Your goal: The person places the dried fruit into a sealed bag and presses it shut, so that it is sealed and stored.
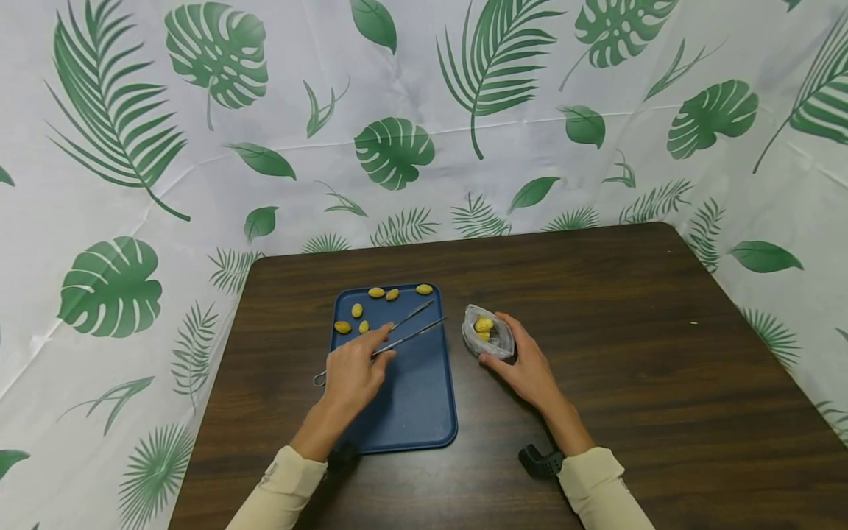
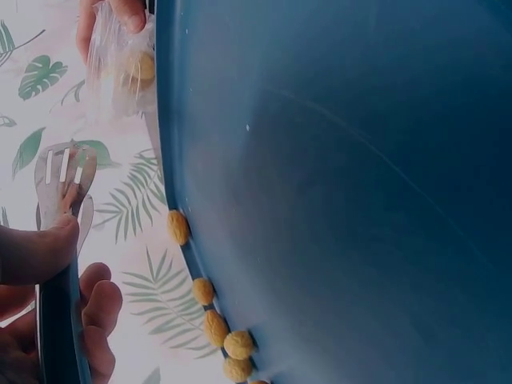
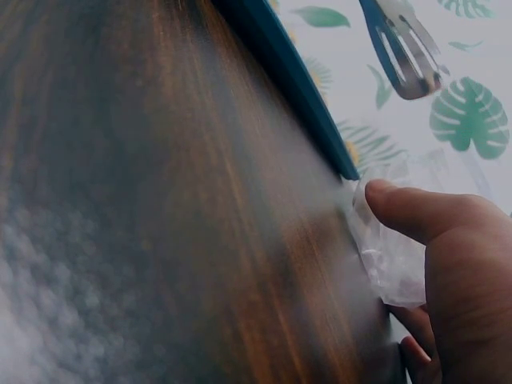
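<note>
My left hand (image 1: 351, 374) grips a pair of metal tongs (image 1: 411, 336) over the blue tray. Their two arms stand apart with nothing between the tips, which point toward the bag. In the left wrist view the tongs (image 2: 60, 180) show a slotted end, thumb and fingers on opposite sides of the handle. My right hand (image 1: 528, 374) holds a clear plastic bag (image 1: 471, 340) by its side, thumb and fingers around it, just right of the tray. Wrinkled yellow oval pieces (image 1: 484, 324), like nuts in the shell, show through the bag's open mouth.
The blue tray (image 1: 414, 401) lies on a dark wooden table (image 1: 629, 331). Several more yellow oval pieces (image 1: 376, 292) lie along its far and left part. Behind the table hangs a white cloth with green leaves (image 1: 394, 153). Dark wrist devices (image 1: 538, 462) sit below the hands.
</note>
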Tool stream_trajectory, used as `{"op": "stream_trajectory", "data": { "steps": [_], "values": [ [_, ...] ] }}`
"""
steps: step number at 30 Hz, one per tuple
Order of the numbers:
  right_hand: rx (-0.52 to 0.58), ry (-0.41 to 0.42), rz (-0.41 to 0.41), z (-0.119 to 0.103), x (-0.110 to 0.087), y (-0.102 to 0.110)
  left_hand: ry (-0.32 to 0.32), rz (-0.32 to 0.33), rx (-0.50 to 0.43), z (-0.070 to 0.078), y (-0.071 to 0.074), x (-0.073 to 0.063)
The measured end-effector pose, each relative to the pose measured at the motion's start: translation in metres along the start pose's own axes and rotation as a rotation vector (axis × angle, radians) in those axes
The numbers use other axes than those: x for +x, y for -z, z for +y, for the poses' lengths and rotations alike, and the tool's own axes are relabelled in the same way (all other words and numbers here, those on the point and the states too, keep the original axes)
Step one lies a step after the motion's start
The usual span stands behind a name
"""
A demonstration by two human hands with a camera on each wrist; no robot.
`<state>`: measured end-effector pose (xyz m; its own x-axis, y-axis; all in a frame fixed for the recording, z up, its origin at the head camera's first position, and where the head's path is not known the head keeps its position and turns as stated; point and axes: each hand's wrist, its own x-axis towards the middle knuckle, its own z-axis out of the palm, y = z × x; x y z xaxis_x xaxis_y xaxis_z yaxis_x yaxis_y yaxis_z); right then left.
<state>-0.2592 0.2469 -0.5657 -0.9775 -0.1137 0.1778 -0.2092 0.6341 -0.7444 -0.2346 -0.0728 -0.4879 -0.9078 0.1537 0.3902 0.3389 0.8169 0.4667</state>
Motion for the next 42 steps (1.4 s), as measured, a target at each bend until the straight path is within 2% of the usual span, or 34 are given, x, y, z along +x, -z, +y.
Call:
{"op": "stream_trajectory", "data": {
  "steps": [7,42],
  "values": [
    [-0.004,-0.009,0.004,0.001,0.0,-0.001,0.03,-0.014,0.02,-0.006,0.004,-0.005],
    [0.012,0.022,0.016,-0.002,-0.001,0.0,0.128,0.044,0.052,-0.038,0.025,-0.015]
  ]
}}
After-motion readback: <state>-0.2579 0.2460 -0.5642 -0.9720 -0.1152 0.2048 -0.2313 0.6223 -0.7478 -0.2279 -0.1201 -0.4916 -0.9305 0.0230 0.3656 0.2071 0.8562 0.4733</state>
